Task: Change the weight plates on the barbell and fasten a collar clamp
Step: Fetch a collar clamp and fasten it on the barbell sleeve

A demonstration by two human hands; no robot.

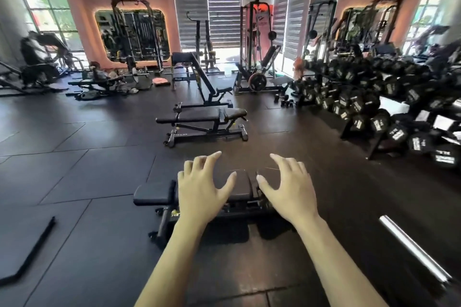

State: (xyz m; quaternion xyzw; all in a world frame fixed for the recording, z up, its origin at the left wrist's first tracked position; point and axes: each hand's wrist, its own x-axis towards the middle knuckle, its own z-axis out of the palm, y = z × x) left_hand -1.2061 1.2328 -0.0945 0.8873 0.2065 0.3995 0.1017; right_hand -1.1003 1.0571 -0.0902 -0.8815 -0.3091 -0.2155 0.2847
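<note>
Over the near bench (239, 182), both my arms reach forward, palms down. My left hand (199, 189) has its fingers spread and slightly bent, holding nothing. My right hand (289, 189) mirrors it: fingers splayed, thumb toward the left hand, nothing in it. Whether either hand touches the black bench pad, I cannot tell; they appear to hover above it.

Near bench: black padded, dark frame, a separate pad section sticking out at its left end. Stands on black rubber floor tiles (74, 169).

Task items: a shiny metal bar (414, 249) lies low at my right, running diagonally toward the lower right edge; probably the barbell shaft, but its ends are out of view and blurred. No plates or collar on the part that shows. One plate-loaded machine (257, 81) stands far ahead, right of centre, with a round plate (257, 82) on it.

Other: a second flat bench (202, 122) ahead of the near one, an incline bench (197, 77) behind that. Dumbbell rack (374, 107) along the right wall, rows of black dumbbells. A mat edge (32, 249) lies at lower left.
</note>
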